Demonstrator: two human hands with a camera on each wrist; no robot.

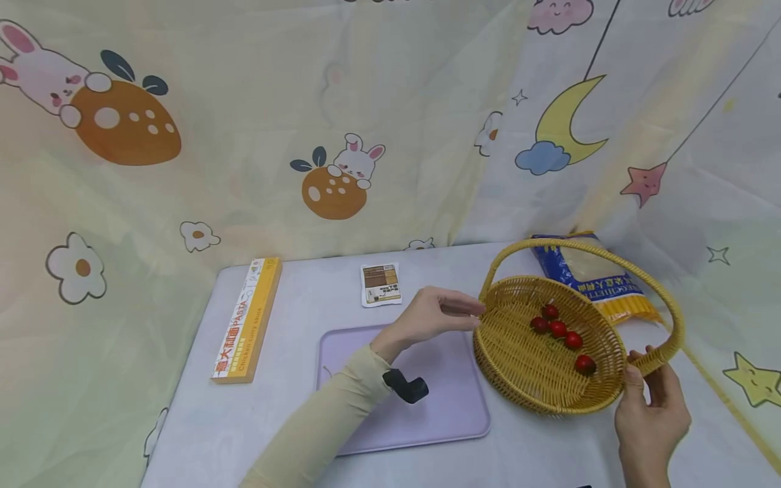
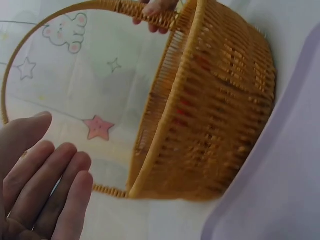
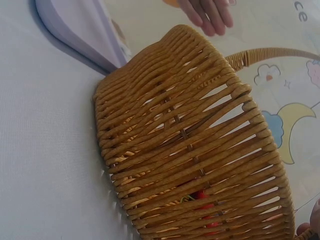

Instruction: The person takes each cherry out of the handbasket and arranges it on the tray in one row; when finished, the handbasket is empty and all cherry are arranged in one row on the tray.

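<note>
A wicker basket point(image 1: 518, 366) with a tall arched handle stands to the right of a lilac tray point(image 1: 427, 420); several red cherry-like fruits point(image 1: 557, 329) lie inside it. My right hand point(image 1: 653, 410) grips the handle's base at the basket's right rim. At the left rim my left hand point(image 1: 436, 315) is held with fingers extended; in the left wrist view a gap shows between those fingers point(image 2: 70, 195) and the basket point(image 2: 210, 115). The right wrist view shows the woven side of the basket point(image 3: 190, 145) close up, fruit showing red through the gaps.
A yellow and white pasta box point(image 1: 247, 322) lies at the table's left. Near the back edge is a small brown and white packet point(image 1: 381, 284). Behind the basket, at the back right, lies a blue and yellow pasta bag point(image 1: 610, 288). A patterned cloth hangs behind the table.
</note>
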